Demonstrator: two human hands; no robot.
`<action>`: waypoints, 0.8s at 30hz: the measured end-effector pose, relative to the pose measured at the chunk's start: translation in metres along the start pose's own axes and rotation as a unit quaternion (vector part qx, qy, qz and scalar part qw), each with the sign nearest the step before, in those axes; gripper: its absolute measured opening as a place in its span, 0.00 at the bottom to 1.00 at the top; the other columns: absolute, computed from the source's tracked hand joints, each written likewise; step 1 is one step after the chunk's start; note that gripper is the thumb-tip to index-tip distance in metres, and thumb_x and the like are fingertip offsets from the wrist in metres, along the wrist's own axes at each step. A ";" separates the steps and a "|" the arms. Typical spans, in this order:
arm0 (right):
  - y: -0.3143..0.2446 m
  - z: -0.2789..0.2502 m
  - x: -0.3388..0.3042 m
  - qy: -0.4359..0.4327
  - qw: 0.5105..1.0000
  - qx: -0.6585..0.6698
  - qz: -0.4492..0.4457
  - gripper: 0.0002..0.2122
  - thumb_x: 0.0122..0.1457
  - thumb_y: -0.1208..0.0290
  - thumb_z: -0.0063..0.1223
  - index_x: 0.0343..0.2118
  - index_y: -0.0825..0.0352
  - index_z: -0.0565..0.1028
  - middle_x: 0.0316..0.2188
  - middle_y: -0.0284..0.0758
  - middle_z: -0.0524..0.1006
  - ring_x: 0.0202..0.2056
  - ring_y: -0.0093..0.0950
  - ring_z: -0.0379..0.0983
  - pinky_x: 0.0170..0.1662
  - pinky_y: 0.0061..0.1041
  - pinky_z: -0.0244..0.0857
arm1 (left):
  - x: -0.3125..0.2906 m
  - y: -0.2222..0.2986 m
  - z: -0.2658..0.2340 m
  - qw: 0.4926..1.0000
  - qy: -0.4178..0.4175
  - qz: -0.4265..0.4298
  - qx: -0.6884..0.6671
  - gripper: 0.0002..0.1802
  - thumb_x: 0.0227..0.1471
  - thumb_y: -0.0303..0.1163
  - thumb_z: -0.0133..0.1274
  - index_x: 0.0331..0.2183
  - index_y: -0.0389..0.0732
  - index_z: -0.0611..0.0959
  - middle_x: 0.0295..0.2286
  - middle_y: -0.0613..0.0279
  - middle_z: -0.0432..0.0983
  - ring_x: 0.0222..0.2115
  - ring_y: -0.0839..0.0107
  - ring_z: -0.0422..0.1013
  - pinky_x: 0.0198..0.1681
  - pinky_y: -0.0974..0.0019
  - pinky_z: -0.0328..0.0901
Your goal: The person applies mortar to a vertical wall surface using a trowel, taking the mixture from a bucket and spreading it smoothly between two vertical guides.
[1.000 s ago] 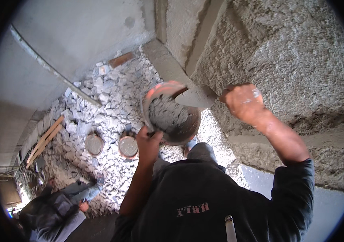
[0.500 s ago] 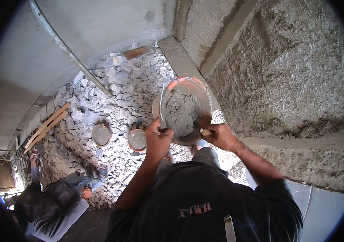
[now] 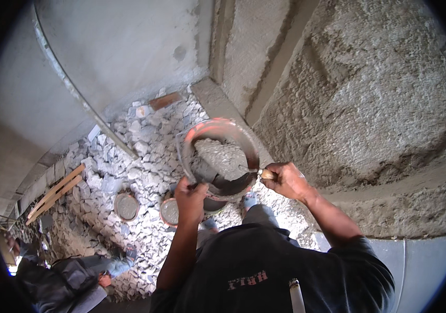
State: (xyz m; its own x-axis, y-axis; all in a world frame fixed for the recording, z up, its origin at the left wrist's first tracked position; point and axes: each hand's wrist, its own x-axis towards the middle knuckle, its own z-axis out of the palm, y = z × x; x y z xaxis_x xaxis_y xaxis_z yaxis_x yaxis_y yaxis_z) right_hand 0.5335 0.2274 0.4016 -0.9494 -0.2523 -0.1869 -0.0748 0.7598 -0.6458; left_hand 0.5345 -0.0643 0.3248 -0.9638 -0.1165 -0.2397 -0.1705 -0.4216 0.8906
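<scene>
Between your two sets of fingers is one bucket [image 3: 252, 146], its round mouth facing up and its rim stained orange on the far side. Your left hand [image 3: 190, 201] pinches the near left edge of that rim. Your right hand [image 3: 288, 182] has its fingers curled around the pale wooden handle of one trowel [image 3: 268, 175], just off the bucket's right edge; the slim neck reaches in over that edge. Between your fingers, inside, one wet, grainy mound of grey mortar [image 3: 223, 156] hides the blade; how much rests on it cannot be told.

Left of your left fingers, two small round tubs [image 3: 127, 219] of grey mix sit on loose, angular rubble [image 3: 150, 141]. Farther left lie two long wooden strips [image 3: 57, 191]; lower, well apart, is one other person [image 3: 61, 281]. Beyond your left fingertips, one long pole [image 3: 71, 91] slants down to the stones, and one flat reddish-brown block [image 3: 165, 100] lies near the smooth wall [image 3: 124, 52].

Right of your right fingers is one rough, pitted wall [image 3: 379, 99]. A straight-edged ledge [image 3: 215, 99] bounds the rubble past the bucket's far rim; the widest room is over the stones left of your left fingers.
</scene>
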 end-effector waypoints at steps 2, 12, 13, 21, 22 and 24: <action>0.006 -0.030 0.012 0.022 0.998 -0.019 -0.051 0.07 0.56 0.73 0.65 0.35 0.70 0.80 0.27 0.40 0.80 0.27 0.29 0.77 0.34 0.32 0.72 | 0.006 -0.008 0.006 1.000 -0.001 -0.012 -0.026 0.14 0.50 0.19 0.58 0.41 0.38 0.83 0.30 0.68 0.78 0.24 0.80 0.70 0.27 0.73 0.65; 0.000 -0.214 0.069 -0.112 0.965 0.180 -0.153 0.11 0.57 0.71 0.71 0.39 0.68 0.81 0.28 0.27 0.82 0.27 0.18 0.75 0.31 0.22 0.70 | 0.021 -0.023 0.063 0.993 0.088 0.010 -0.072 0.10 0.48 0.17 0.57 0.34 0.40 0.79 0.27 0.68 0.77 0.19 0.82 0.65 0.20 0.76 0.58; 0.011 -0.232 0.079 -0.137 0.956 0.226 -0.130 0.10 0.58 0.69 0.71 0.39 0.67 0.82 0.27 0.28 0.81 0.23 0.16 0.74 0.26 0.17 0.67 | 0.023 -0.026 0.069 0.992 0.094 0.022 -0.076 0.09 0.49 0.17 0.57 0.33 0.40 0.79 0.26 0.68 0.77 0.18 0.83 0.64 0.20 0.76 0.57; 0.109 -0.444 0.108 0.279 0.930 0.210 0.116 0.07 0.68 0.72 0.51 0.44 0.69 0.75 0.27 0.30 0.77 0.18 0.14 0.65 0.14 0.15 0.58 | 0.014 -0.049 0.089 0.992 0.110 0.002 -0.063 0.10 0.49 0.15 0.56 0.34 0.38 0.79 0.27 0.63 0.79 0.21 0.76 0.73 0.25 0.71 0.70; 0.115 -0.474 0.086 0.280 0.942 0.180 0.053 0.07 0.68 0.71 0.52 0.42 0.68 0.77 0.25 0.29 0.76 0.17 0.13 0.64 0.14 0.15 0.56 | 0.014 -0.049 0.102 0.991 0.106 0.000 -0.077 0.10 0.49 0.15 0.55 0.35 0.38 0.79 0.29 0.63 0.79 0.23 0.74 0.74 0.27 0.69 0.72; 0.111 -0.509 0.051 0.305 0.947 0.102 -0.005 0.08 0.68 0.66 0.55 0.39 0.66 0.79 0.20 0.26 0.74 0.16 0.13 0.62 0.15 0.15 0.56 | 0.014 -0.049 0.116 0.991 0.098 -0.024 -0.084 0.12 0.49 0.15 0.55 0.37 0.37 0.79 0.32 0.61 0.80 0.27 0.71 0.77 0.30 0.66 0.75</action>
State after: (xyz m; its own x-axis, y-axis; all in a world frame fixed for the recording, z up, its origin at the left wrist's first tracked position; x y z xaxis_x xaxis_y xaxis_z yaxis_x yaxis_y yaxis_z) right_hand 0.3219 0.6036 0.6974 -0.9534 0.1803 0.2419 -0.0836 0.6127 -0.7859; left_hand 0.5054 0.0591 0.3222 -0.8945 -0.2578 -0.3652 -0.1625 -0.5735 0.8029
